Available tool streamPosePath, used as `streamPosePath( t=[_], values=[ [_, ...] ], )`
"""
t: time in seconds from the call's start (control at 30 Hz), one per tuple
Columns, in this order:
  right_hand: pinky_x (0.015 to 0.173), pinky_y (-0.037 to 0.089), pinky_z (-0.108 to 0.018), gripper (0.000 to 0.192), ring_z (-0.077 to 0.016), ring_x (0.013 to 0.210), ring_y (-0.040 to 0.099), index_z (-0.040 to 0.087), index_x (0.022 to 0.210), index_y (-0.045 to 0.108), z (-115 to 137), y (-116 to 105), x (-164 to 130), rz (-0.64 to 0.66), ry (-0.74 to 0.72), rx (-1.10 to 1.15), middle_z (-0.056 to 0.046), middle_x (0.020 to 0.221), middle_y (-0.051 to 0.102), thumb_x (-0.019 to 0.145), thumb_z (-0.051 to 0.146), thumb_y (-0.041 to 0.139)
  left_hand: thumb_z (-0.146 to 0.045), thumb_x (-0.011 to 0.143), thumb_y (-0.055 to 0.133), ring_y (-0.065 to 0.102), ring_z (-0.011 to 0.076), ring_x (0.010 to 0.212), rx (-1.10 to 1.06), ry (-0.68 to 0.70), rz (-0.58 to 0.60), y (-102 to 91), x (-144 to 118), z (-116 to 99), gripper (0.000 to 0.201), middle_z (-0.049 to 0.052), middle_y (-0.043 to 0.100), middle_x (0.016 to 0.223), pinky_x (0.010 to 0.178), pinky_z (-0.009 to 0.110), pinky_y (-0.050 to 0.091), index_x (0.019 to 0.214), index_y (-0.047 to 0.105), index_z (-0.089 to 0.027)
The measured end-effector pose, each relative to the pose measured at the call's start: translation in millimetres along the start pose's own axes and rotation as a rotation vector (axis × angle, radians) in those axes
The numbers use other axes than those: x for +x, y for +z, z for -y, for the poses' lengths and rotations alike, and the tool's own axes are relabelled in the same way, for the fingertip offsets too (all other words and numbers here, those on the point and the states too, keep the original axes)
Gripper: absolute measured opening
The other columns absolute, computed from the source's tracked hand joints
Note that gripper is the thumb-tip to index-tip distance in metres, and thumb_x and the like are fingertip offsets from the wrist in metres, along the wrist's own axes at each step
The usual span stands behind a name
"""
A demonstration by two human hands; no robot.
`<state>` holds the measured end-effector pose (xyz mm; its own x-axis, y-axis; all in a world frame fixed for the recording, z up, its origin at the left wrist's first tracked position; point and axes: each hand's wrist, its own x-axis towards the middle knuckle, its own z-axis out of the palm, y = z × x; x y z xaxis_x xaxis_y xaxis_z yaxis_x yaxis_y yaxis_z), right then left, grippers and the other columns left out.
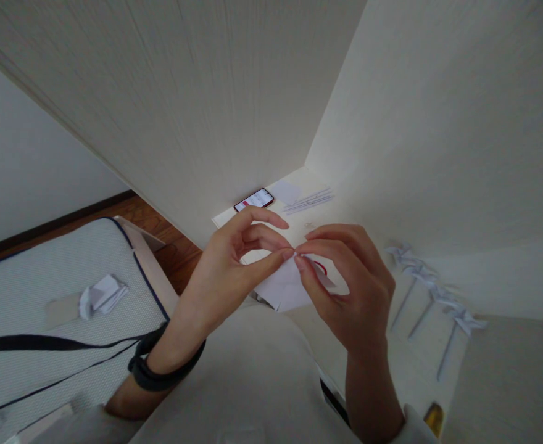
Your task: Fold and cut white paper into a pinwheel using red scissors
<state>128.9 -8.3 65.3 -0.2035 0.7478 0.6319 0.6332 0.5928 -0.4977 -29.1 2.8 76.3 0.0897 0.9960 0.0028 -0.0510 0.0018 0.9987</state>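
A sheet of white paper (pixel 283 287) hangs between my two hands above the white tabletop. My left hand (pixel 234 259) pinches its upper edge with thumb and index finger, the other fingers loosely curled. Right beside that pinch, my right hand (pixel 355 283) grips the same edge between thumb and fingertips. The fingertips of both hands nearly meet, so the exact spot they hold is covered. Part of a red curved thing (pixel 320 267) shows behind the paper; its kind is unclear. Several white paper pinwheels (pixel 433 290) on thin sticks lie in a row to the right.
Beyond my hands lie a lit phone (pixel 254 200), several thin sticks (pixel 308 201) and a small paper piece (pixel 287 192). Pale panels rise behind and right. To the left, a mattress (pixel 31 265) carries folded papers (pixel 107 293) and a black strap (pixel 44 343). A yellow object (pixel 434 419) sits low right.
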Motion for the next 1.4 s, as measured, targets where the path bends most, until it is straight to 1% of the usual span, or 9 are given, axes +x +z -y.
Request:
streamPosePath(
  t=[0.1,0.4,0.6,0.77,0.9,1.03,1.17,1.27,1.4],
  values=[
    [0.081,0.049,-0.033,0.012,-0.0167,0.088,0.06,0.023,0.084,0.062,0,0,3,-0.01,0.067,0.096,-0.003,0.091,0.064,0.086,0.011,0.063,-0.013,0.077,0.073,0.068,0.0134,0.073,0.02,0.001,0.02,-1.0,0,0,0.018,-0.002,0.069,0.075,0.07,0.024,0.055,0.089,0.062,-0.021],
    [0.077,0.05,-0.031,0.011,-0.0156,0.085,0.06,0.022,0.078,0.061,-12,3,6,0.113,0.358,0.513,-0.001,0.085,0.062,0.085,0.013,0.061,-0.014,0.078,0.073,0.067,0.0117,0.075,-0.026,0.017,0.114,-5.3,3,5,0.021,-0.002,0.07,0.076,0.071,0.022,0.054,0.094,0.061,-0.02],
    [0.072,0.05,-0.027,0.01,-0.013,0.077,0.061,0.022,0.079,0.064,-14,4,5,0.161,0.497,0.636,0.001,0.08,0.063,0.087,0.018,0.059,-0.017,0.078,0.074,0.066,0.0126,0.073,-0.027,-0.009,0.185,-6.8,3,10,0.026,-0.002,0.069,0.075,0.064,0.022,0.052,0.099,0.06,-0.021],
    [0.067,0.052,-0.026,0.014,-0.0142,0.077,0.064,0.025,0.092,0.066,-20,-6,0,0.104,0.466,0.626,-0.001,0.087,0.066,0.093,0.036,0.058,-0.015,0.075,0.074,0.064,0.0119,0.073,-0.024,-0.005,0.109,-8.6,6,12,0.022,-0.002,0.066,0.075,0.066,0.021,0.051,0.094,0.063,-0.02],
    [0.078,0.055,-0.031,0.029,-0.0182,0.092,0.065,0.027,0.105,0.065,-30,-18,-7,0.178,0.456,0.578,-0.004,0.102,0.066,0.086,0.049,0.065,-0.014,0.074,0.075,0.06,0.0099,0.074,-0.062,-0.005,0.006,-8.8,5,11,0.017,-0.001,0.064,0.081,0.064,0.018,0.048,0.087,0.065,-0.019],
    [0.083,0.052,-0.032,0.014,-0.0181,0.094,0.063,0.026,0.097,0.065,-37,-22,-13,0.282,0.482,0.539,-0.002,0.097,0.065,0.087,0.035,0.067,-0.015,0.075,0.074,0.058,0.0092,0.07,-0.094,-0.028,-0.043,-9.4,3,10,0.015,-0.001,0.062,0.082,0.057,0.016,0.046,0.087,0.067,-0.02],
    [0.062,0.048,-0.025,0.005,-0.0134,0.07,0.06,0.024,0.082,0.065,-38,-18,-14,0.228,0.543,0.498,0.002,0.076,0.065,0.086,0.027,0.065,-0.017,0.075,0.074,0.057,0.0092,0.068,-0.091,-0.032,-0.06,-11.7,4,11,0.015,0.0,0.062,0.083,0.054,0.015,0.045,0.087,0.067,-0.021],
    [0.052,0.043,-0.024,0.005,-0.0118,0.06,0.057,0.024,0.079,0.066,-38,-16,-12,0.199,0.554,0.479,0.003,0.068,0.064,0.084,0.025,0.067,-0.018,0.076,0.074,0.062,0.0121,0.075,-0.062,-0.027,0.022,-15.0,5,13,0.016,0.001,0.065,0.087,0.062,0.018,0.05,0.089,0.066,-0.021],
    [0.063,0.048,-0.026,0.005,-0.0136,0.069,0.062,0.024,0.079,0.068,-35,-17,-8,0.224,0.501,0.439,0.002,0.074,0.069,0.084,0.022,0.067,-0.02,0.076,0.075,0.068,0.0167,0.093,-0.094,-0.018,0.241,-18.7,7,14,0.032,0.005,0.07,0.104,0.08,0.026,0.056,0.105,0.062,-0.023]
  ],
)
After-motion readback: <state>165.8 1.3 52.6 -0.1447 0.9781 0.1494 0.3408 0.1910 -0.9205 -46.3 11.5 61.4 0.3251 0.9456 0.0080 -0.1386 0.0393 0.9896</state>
